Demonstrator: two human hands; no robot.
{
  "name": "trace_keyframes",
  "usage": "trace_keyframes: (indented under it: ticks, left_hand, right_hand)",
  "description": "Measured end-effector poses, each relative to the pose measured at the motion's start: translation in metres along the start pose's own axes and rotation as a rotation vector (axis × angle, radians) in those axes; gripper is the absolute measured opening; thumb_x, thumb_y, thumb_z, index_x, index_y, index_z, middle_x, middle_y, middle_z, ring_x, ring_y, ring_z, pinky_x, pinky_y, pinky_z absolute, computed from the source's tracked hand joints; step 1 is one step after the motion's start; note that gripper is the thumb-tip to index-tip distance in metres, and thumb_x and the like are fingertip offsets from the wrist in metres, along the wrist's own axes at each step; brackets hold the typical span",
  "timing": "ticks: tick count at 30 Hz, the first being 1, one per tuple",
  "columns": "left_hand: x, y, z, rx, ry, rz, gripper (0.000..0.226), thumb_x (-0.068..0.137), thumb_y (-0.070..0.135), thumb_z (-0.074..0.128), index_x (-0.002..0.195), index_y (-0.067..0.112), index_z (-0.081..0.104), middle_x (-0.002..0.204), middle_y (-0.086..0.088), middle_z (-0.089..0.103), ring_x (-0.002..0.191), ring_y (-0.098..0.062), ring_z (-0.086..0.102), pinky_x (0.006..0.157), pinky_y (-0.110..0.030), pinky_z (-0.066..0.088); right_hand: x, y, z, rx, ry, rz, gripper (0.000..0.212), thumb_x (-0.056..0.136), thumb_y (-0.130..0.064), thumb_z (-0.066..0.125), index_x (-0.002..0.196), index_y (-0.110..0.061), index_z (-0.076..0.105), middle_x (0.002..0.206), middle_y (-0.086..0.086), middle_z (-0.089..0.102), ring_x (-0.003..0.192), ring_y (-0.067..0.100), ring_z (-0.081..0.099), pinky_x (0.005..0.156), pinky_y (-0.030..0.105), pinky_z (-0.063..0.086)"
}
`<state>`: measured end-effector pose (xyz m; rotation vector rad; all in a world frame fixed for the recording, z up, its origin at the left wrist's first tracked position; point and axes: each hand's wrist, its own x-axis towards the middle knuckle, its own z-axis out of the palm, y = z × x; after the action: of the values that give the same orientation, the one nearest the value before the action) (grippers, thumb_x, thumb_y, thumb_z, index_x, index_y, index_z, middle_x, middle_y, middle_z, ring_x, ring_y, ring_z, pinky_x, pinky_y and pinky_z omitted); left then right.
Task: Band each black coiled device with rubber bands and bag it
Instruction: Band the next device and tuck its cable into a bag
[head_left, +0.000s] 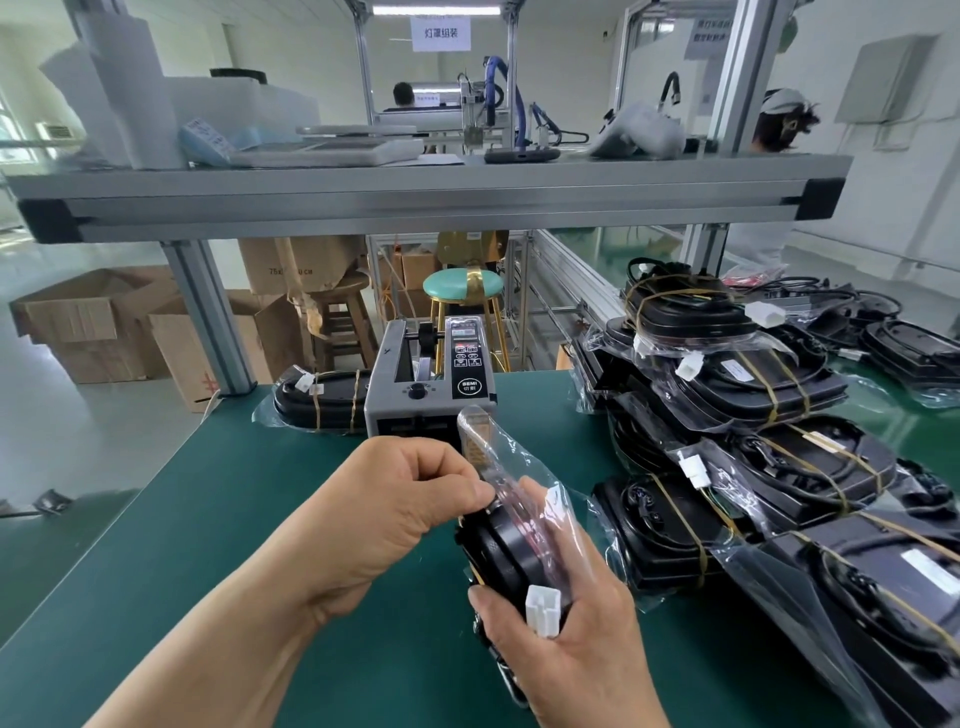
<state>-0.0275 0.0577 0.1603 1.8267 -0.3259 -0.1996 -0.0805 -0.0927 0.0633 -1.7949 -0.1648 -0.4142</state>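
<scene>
Device (501, 558) is held edge-up over the mat (208, 519), between both hands. Right hand (576, 639) grips it from below, thumb beside the white connector (543, 610). Left hand (405, 499) pinches the bag (493, 447) at the device's top edge.

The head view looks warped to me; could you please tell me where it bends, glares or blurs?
Head view: wide-angle distortion bows the grey aluminium shelf beam; light glints on the clear plastic bag that the left hand pinches over the black coiled device in the right hand; the hands are sharp, the far background soft and washed out.
</scene>
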Motion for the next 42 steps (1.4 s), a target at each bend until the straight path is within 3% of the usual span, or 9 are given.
trace_keyframes:
  ticks: [5,13,21,25,29,32,35,39,42]
  left_hand:
    - [0.001,0.0,0.0,0.051,0.01,-0.004,0.028,0.083,0.011,0.074,0.056,0.019,0.067,0.057,0.007,0.053,0.052,-0.006,0.039,0.05,-0.015,0.035]
    - [-0.004,-0.003,0.004,0.069,0.085,0.056,0.026,0.08,0.011,0.075,0.056,0.017,0.065,0.052,0.01,0.049,0.045,-0.001,0.037,0.046,-0.008,0.032]
    - [-0.007,-0.012,0.006,0.198,0.163,0.078,0.017,0.075,0.023,0.08,0.069,0.02,0.065,0.054,0.011,0.044,0.049,-0.006,0.036,0.047,-0.016,0.034]
    - [-0.007,-0.022,0.01,-0.02,0.243,-0.03,0.031,0.06,0.034,0.075,0.089,0.032,0.066,0.082,0.009,0.057,0.069,-0.006,0.054,0.071,-0.024,0.051]
    - [-0.006,-0.03,0.017,-0.21,0.254,-0.085,0.009,0.078,0.023,0.074,0.084,0.03,0.072,0.084,0.003,0.068,0.083,-0.012,0.061,0.089,-0.043,0.052]
    - [-0.007,-0.033,0.017,-0.163,0.289,-0.049,0.018,0.07,0.037,0.071,0.089,0.036,0.071,0.087,0.005,0.072,0.082,-0.005,0.062,0.082,-0.031,0.049]
    - [-0.011,-0.035,0.009,-0.061,0.296,0.028,0.025,0.08,0.034,0.077,0.098,0.048,0.067,0.101,0.013,0.069,0.092,0.002,0.065,0.082,-0.017,0.044]
    - [-0.018,-0.037,-0.004,-0.12,0.271,0.088,0.036,0.071,0.036,0.084,0.101,0.047,0.069,0.109,0.014,0.071,0.101,0.002,0.065,0.082,-0.014,0.048]
    - [-0.026,-0.039,0.001,-0.157,0.245,0.089,0.032,0.067,0.047,0.077,0.098,0.042,0.071,0.103,0.011,0.074,0.095,0.0,0.067,0.077,-0.013,0.05]
  right_hand:
    - [0.0,0.0,0.001,-0.021,0.002,-0.01,0.08,0.065,-0.028,0.078,0.138,-0.038,0.048,0.114,-0.012,0.07,0.1,0.0,0.067,0.082,0.008,0.049]
    - [0.0,0.0,0.002,-0.001,0.003,-0.028,0.08,0.065,-0.026,0.078,0.138,-0.039,0.049,0.111,-0.009,0.071,0.096,0.001,0.068,0.078,0.006,0.048]
    - [-0.001,0.003,0.005,0.006,0.008,-0.044,0.081,0.064,-0.021,0.079,0.138,-0.035,0.05,0.112,-0.007,0.071,0.098,0.002,0.069,0.076,0.006,0.049]
    - [-0.001,0.004,0.005,0.046,-0.005,-0.051,0.081,0.064,-0.016,0.079,0.138,-0.034,0.051,0.118,-0.011,0.07,0.101,0.005,0.069,0.079,0.012,0.053]
    - [-0.001,0.002,0.006,0.057,-0.008,-0.059,0.081,0.064,-0.013,0.079,0.138,-0.031,0.051,0.123,-0.019,0.067,0.107,0.0,0.066,0.083,0.009,0.05]
    - [0.001,0.001,0.0,0.104,-0.04,-0.043,0.08,0.068,-0.002,0.081,0.138,-0.029,0.051,0.122,-0.018,0.068,0.108,0.001,0.066,0.086,0.008,0.049]
    - [0.001,-0.002,-0.012,0.144,-0.116,-0.047,0.077,0.069,-0.001,0.077,0.138,-0.024,0.051,0.127,-0.012,0.067,0.115,0.006,0.064,0.092,0.014,0.049]
    - [-0.003,0.0,-0.02,0.139,-0.127,-0.083,0.077,0.067,-0.004,0.077,0.138,-0.021,0.052,0.131,-0.02,0.063,0.119,-0.002,0.06,0.092,0.005,0.043]
    - [-0.004,0.002,-0.019,0.102,-0.111,-0.136,0.079,0.066,-0.005,0.078,0.139,-0.019,0.051,0.13,-0.018,0.064,0.118,0.0,0.061,0.093,0.007,0.044]
